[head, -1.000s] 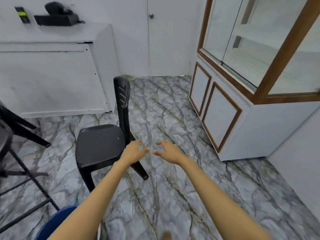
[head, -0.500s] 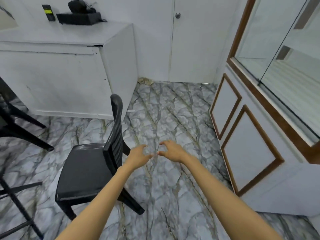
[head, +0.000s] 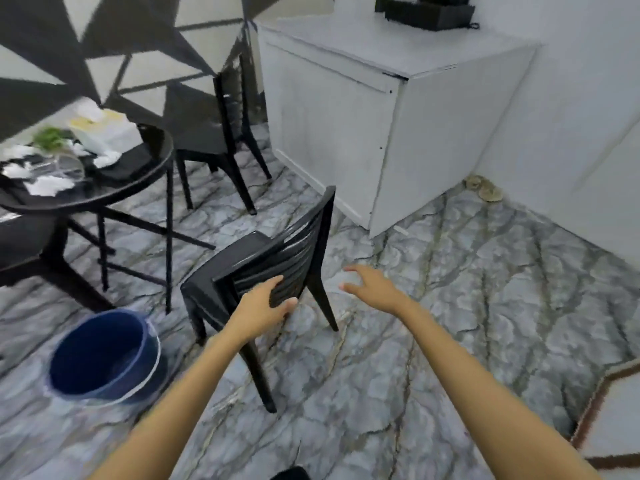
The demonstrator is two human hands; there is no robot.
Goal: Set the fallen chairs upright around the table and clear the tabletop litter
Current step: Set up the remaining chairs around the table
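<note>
A black plastic chair [head: 277, 261] stands upright on the marble floor in the middle of the view. My left hand [head: 263, 304] grips the lower part of its slatted backrest. To the right of the chair my right hand [head: 372, 287] hovers with fingers spread, holding nothing. At the left stands a round black table [head: 138, 174] with crumpled white paper [head: 48, 185], a white bag [head: 107, 131] and green litter [head: 50, 136] on it. A second black chair [head: 225, 133] stands upright behind the table.
A blue bin [head: 104, 355] sits on the floor left of the chair. A white cabinet [head: 363, 116] fills the back right, with a black box [head: 429, 13] on top. Part of another dark chair [head: 24, 247] shows at the far left edge.
The view has swung left, bringing the table, bin and second chair into sight. My left hand has taken hold of the chair's backrest; my right hand has moved apart from it.
</note>
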